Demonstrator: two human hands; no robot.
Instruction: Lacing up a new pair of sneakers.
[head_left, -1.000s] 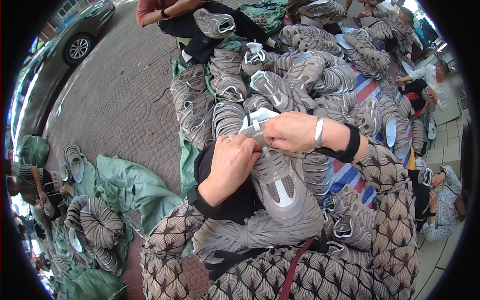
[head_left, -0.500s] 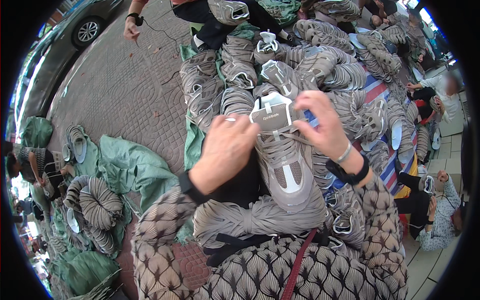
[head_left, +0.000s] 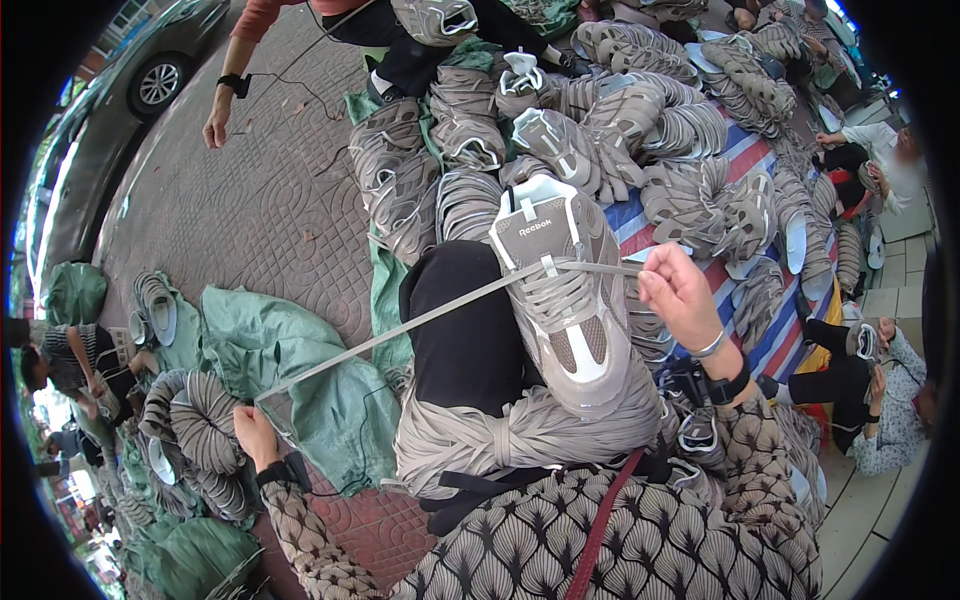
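Observation:
A beige and grey shoe upper [head_left: 592,368] with white trim lies over my knee, its tongue pointing away from me. A flat grey shoelace [head_left: 400,330] runs out both ways from the top of its lacing. My left hand [head_left: 255,437] is closed on one end of it, stretched far out to the left and low. Just right of the upper, my right hand [head_left: 682,295] pinches the other, shorter length between thumb and fingers. The lower lacing rows are threaded across the upper. A thick bundle of grey shoelaces [head_left: 450,440] rests across my lap, tied in the middle.
Stacks of similar shoe uppers [head_left: 395,170] stand ahead and to the right, partly on a striped sheet [head_left: 780,335]. Green sacking [head_left: 300,350] lies left, near coiled uppers [head_left: 205,425]. Another person's hand [head_left: 216,125] is at the far left; others sit right. A car [head_left: 140,90] stands beyond.
My left hand has swung from beside the tongue far out to the lower left, drawing the shoelace taut. My right hand has moved right and down with the other end.

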